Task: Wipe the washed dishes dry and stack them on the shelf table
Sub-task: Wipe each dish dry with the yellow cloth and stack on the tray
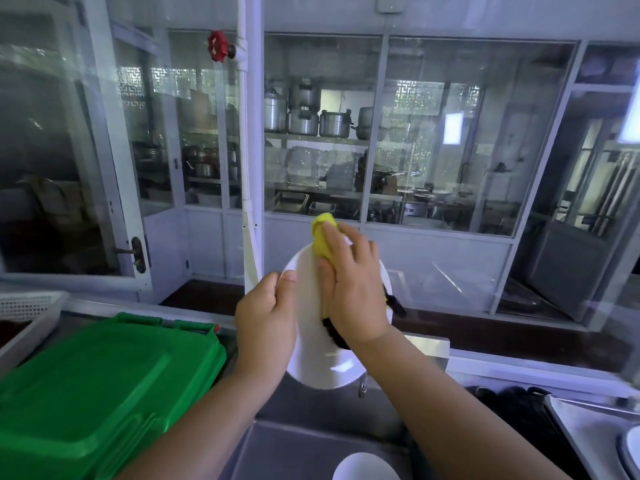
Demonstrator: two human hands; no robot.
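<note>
A white plate (311, 355) is held up tilted in front of me above the steel sink (294, 445). My left hand (266, 327) grips its left rim, thumb on the front face. My right hand (353, 289) presses a yellow cloth (323, 233) with a black part (334, 332) against the plate's face, fingers fairly straight over the cloth. Another white dish (365, 467) lies in the sink at the bottom edge. The rim of a further white dish (632, 445) shows at the far right.
A green plastic bin lid (97, 382) fills the lower left, with a white crate (31, 313) behind it. A dark mat (512, 407) lies on the counter at right. Glass partition panels (318, 133) with a white pipe (247, 133) stand straight ahead.
</note>
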